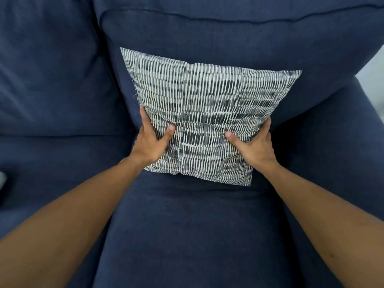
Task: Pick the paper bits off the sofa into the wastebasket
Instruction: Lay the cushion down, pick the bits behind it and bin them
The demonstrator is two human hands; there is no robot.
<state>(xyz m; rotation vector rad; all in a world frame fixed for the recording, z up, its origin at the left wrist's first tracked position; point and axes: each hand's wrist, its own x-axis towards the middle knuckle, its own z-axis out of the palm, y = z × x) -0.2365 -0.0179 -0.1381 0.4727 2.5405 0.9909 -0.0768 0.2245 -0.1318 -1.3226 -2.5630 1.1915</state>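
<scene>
Navy fabric covers the sofa (187, 235), whose seat cushion fills the near view between two bare forearms. Beyond it, the left hand (150, 142) and right hand (254, 145) clasp the lower sides of a throw pillow (207, 104), thumbs pressed on its front and fingers (143, 113) wrapped round its edges. Patterned in white and dark dashes, the pillow stands upright, leaning against the back cushion (228, 36), its front facing the camera.
</scene>
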